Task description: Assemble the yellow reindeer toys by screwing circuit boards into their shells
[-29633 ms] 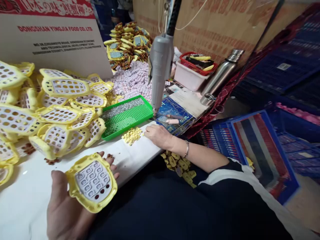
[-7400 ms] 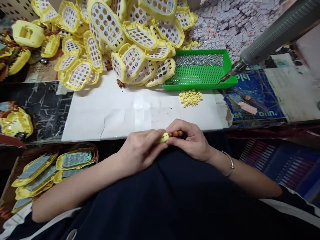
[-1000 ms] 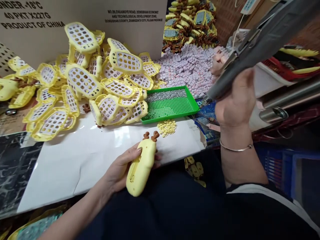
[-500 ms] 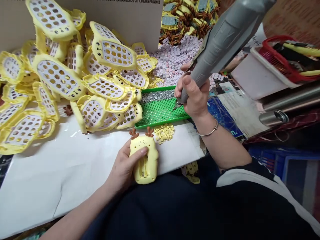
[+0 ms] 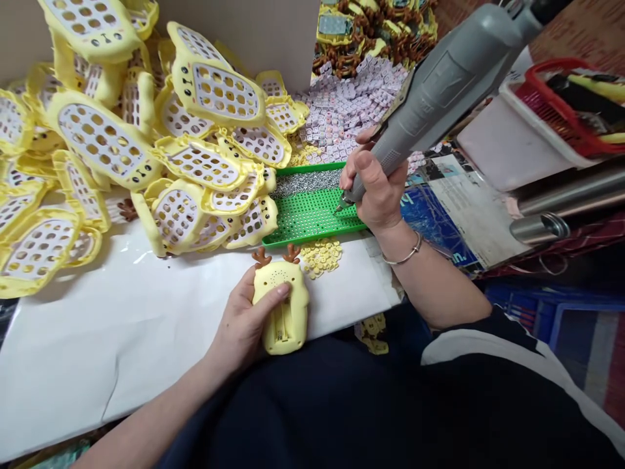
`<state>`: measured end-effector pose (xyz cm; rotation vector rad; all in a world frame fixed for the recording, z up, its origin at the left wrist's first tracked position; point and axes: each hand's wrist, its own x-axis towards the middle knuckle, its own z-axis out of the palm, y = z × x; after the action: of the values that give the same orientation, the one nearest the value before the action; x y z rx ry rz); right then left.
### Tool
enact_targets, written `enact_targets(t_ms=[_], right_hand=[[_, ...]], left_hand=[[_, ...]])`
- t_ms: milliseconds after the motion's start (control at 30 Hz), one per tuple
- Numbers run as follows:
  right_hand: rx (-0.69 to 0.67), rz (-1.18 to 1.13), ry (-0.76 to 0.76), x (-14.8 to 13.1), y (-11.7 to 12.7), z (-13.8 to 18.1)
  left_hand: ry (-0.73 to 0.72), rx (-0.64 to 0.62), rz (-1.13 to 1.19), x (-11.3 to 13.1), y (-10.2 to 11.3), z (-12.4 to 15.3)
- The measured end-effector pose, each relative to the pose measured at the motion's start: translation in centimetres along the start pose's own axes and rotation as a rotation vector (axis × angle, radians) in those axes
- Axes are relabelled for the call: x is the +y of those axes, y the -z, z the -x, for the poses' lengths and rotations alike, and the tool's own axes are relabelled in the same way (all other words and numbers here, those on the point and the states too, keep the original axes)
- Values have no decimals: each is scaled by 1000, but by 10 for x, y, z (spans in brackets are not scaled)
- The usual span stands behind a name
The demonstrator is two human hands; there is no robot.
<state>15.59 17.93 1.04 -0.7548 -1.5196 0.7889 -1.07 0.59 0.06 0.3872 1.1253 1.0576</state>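
My left hand grips a yellow toy phone with brown antlers, its back facing up. The thumb lies across the back, by an uncovered battery slot. My right hand is closed around a grey electric screwdriver, which leans up to the right. Its tip points down over a green perforated tray; whether the tip touches the tray I cannot tell. Small silver screws fill the tray's far side. Small yellow rings lie between the tray and the toy phone.
Yellow front shells are heaped at the left. White key pieces spread behind the tray, with brown-and-yellow parts beyond. At the right stand a white bin, a red basket and metal tubes.
The screwdriver tip has shifted slightly left over the tray. The left hand keeps hold of the toy phone in nearly the same place. The camera view has shifted slightly.
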Motion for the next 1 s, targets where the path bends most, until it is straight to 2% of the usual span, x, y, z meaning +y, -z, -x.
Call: enact_targets(t_ms=[167, 333, 500, 600, 667, 833, 1000], right_hand=[[-6, 114, 23, 2, -2, 2], [35, 26, -11, -7, -4, -4], [54, -152, 11, -56, -17, 3], [-35, -150, -55, -92, -30, 19], [-91, -131, -67, -105, -38, 31], [-207, -54, -37, -100, -48, 47], [-213, -222, -45, -87, -52, 50]], left_hand=[[-33, -12, 26, -2, 3, -2], [-79, -25, 10, -2, 3, -3], [-105, 2, 26, -3, 1, -4], [-122, -10, 40, -4, 2, -5], [-129, -15, 41, -4, 2, -5], [-154, -27, 33, -6, 3, -6], [-147, -34, 23, -5, 2, -5]])
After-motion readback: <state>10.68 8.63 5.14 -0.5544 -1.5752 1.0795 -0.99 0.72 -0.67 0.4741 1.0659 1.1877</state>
